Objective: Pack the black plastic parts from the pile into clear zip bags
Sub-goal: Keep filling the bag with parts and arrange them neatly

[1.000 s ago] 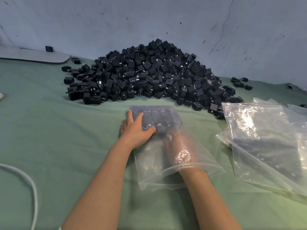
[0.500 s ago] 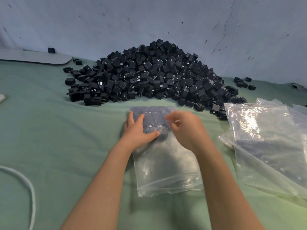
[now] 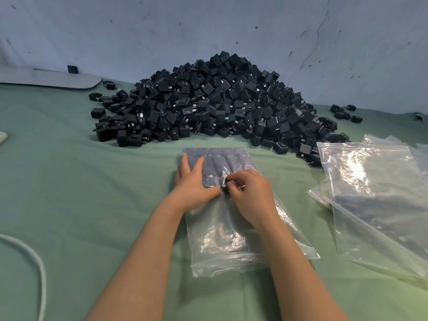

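Across the whole work surface, a green cloth [image 3: 92,205], lightly creased. Behind it, a pale blue-grey wall [image 3: 162,31] with dark specks and a thin crack [image 3: 317,35] down its right part. Against the foot of that wall, a big pile of black plastic parts [image 3: 220,100], small cube-like blocks, some with metal prongs. A few stray parts [image 3: 345,112] lying apart to the right of it. At far left, a flat grey board [image 3: 51,77] on the cloth; near the lower left edge, a loop of white cable [image 3: 39,262]. On the right, a loose stack of empty clear bags [image 3: 382,193], overlapping, just beside the pile's right foot. In the middle, on the near side of the pile and apart from it, the clear zip bag [image 3: 231,239] flat on the cloth, zip end toward the person, with packed parts [image 3: 222,161] side by side at its far, closed end. On the bag's far left corner, the left hand [image 3: 192,184], fingers straight, pressing flat on the film over the packed parts, thumb pointing right. Just beside that thumb, the right hand [image 3: 252,193] on top of the bag, fingers curled, fingertips pinching the film at the near edge of the packed parts. A part within the pinch or only film: impossible to tell. Near half of the bag slack and glossy under the right forearm.
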### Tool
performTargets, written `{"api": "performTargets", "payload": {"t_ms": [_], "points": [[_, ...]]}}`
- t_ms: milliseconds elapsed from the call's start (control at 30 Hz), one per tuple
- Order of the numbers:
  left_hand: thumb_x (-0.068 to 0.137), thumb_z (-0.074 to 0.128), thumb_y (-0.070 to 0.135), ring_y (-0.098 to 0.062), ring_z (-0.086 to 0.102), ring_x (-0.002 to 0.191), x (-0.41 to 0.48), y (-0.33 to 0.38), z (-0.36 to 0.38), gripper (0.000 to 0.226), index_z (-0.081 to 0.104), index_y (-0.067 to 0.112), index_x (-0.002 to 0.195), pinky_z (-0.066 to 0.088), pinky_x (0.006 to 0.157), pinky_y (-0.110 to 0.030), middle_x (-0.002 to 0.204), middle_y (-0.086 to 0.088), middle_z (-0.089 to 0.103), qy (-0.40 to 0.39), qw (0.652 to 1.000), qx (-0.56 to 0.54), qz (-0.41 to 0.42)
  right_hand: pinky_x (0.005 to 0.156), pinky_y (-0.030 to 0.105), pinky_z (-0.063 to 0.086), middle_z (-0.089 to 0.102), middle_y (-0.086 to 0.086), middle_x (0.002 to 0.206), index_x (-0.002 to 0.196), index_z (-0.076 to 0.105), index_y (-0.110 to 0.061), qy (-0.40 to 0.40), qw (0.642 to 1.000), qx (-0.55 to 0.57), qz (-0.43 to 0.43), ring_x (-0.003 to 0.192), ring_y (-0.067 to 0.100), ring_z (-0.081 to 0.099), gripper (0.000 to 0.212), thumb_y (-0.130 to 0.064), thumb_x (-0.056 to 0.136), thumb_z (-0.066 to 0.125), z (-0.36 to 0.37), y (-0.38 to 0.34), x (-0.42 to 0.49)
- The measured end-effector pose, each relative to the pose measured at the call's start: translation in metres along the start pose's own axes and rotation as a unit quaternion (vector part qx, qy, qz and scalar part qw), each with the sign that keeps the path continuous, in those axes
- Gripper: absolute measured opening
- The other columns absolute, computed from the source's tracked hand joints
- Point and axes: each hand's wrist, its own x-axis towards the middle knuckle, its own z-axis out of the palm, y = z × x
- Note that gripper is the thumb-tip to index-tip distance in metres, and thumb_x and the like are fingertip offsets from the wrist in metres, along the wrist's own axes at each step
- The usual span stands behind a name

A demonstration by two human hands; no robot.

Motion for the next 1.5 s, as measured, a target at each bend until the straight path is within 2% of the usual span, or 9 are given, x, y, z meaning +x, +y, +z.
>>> {"api": "performTargets", "payload": {"t_ms": [200, 333, 467, 600, 800, 967, 1100, 1333, 1500], "points": [[0.082, 0.067, 0.031, -0.019, -0.009, 0.146, -0.002, 0.003, -0.002, 0.09, 0.008, 0.03, 0.151, 0.011, 0.116, -0.035, 0.154, 0.004, -0.028, -0.003, 0.999, -0.034, 0.0, 0.086, 0.02, 0.039, 0.055, -0.003, 0.11, 0.108, 0.068, -0.023, -0.014, 1.0, 0.006, -0.011, 0.101, 0.014, 0.056, 0.022, -0.026, 0.087, 0.066, 0.002, 0.004, -0.001], [0.085, 0.059, 0.025, -0.026, 0.018, 0.144, -0.002, 0.005, -0.006, 0.08, 0.014, 0.031, 0.15, 0.027, 0.113, -0.045, 0.155, 0.008, -0.023, -0.004, 0.994, -0.109, -0.022, 0.083, 0.018, 0.036, 0.053, -0.005, 0.106, 0.109, 0.067, -0.022, -0.002, 1.0, 0.0, -0.013, 0.101, 0.013, 0.054, 0.023, -0.028, 0.087, 0.067, 0.006, 0.006, -0.001], [0.09, 0.052, 0.023, -0.017, 0.012, 0.144, 0.0, 0.009, -0.005, 0.072, 0.014, 0.022, 0.151, 0.022, 0.113, -0.034, 0.158, 0.006, -0.01, 0.061, 0.982, -0.173, -0.054, 0.08, 0.017, 0.034, 0.051, -0.007, 0.103, 0.108, 0.067, -0.022, 0.009, 1.0, -0.008, -0.022, 0.099, 0.012, 0.053, 0.024, -0.031, 0.086, 0.068, 0.008, 0.007, -0.001], [0.092, 0.047, 0.02, -0.022, 0.017, 0.144, 0.004, 0.012, -0.004, 0.07, 0.009, 0.014, 0.152, 0.022, 0.115, -0.042, 0.159, 0.002, 0.0, 0.073, 0.972, -0.212, -0.066, 0.082, 0.019, 0.036, 0.055, -0.003, 0.107, 0.106, 0.067, -0.022, 0.016, 0.999, -0.012, -0.027, 0.101, 0.013, 0.053, 0.025, -0.033, 0.084, 0.069, 0.009, 0.008, -0.001], [0.097, 0.036, 0.02, -0.015, 0.011, 0.145, 0.009, 0.012, -0.003, 0.062, 0.008, 0.016, 0.152, 0.015, 0.118, -0.042, 0.159, 0.004, 0.002, 0.08, 0.942, -0.318, -0.07, 0.081, 0.02, 0.037, 0.056, -0.004, 0.107, 0.106, 0.067, -0.021, 0.017, 0.999, -0.005, -0.032, 0.099, 0.013, 0.054, 0.024, -0.032, 0.084, 0.07, 0.009, 0.009, 0.0], [0.097, 0.034, 0.026, -0.018, 0.021, 0.143, 0.016, 0.004, -0.001, 0.057, 0.018, 0.018, 0.151, 0.022, 0.116, -0.046, 0.158, 0.001, 0.015, 0.076, 0.922, -0.372, -0.074, 0.083, 0.02, 0.039, 0.056, -0.004, 0.108, 0.107, 0.067, -0.021, 0.02, 0.999, -0.002, -0.033, 0.099, 0.013, 0.055, 0.025, -0.031, 0.085, 0.07, 0.01, 0.01, 0.0], [0.096, 0.032, 0.032, -0.023, 0.025, 0.142, 0.02, -0.001, 0.002, 0.056, 0.023, 0.014, 0.148, 0.023, 0.115, -0.049, 0.156, -0.007, 0.022, 0.063, 0.914, -0.394, -0.076, 0.079, 0.018, 0.036, 0.056, -0.004, 0.108, 0.107, 0.067, -0.021, 0.028, 0.999, -0.01, -0.037, 0.098, 0.013, 0.055, 0.024, -0.031, 0.086, 0.069, 0.012, 0.01, 0.0], [0.095, 0.032, 0.038, -0.02, 0.023, 0.143, 0.025, -0.004, 0.004, 0.058, 0.027, 0.017, 0.149, 0.021, 0.116, -0.046, 0.156, -0.003, 0.025, 0.051, 0.907, -0.412, -0.076, 0.075, 0.015, 0.031, 0.054, -0.005, 0.107, 0.107, 0.066, -0.021, 0.034, 0.998, -0.017, -0.043, 0.097, 0.011, 0.054, 0.023, -0.031, 0.086, 0.068, 0.012, 0.01, -0.001], [0.095, 0.032, 0.036, -0.021, 0.026, 0.142, 0.025, -0.005, 0.003, 0.055, 0.03, 0.017, 0.147, 0.023, 0.116, -0.046, 0.154, -0.004, 0.028, 0.057, 0.908, -0.408, -0.074, 0.081, 0.018, 0.037, 0.055, -0.005, 0.11, 0.109, 0.067, -0.021, 0.015, 0.999, 0.002, -0.038, 0.098, 0.011, 0.055, 0.024, -0.029, 0.086, 0.069, 0.01, 0.012, 0.001]]}}
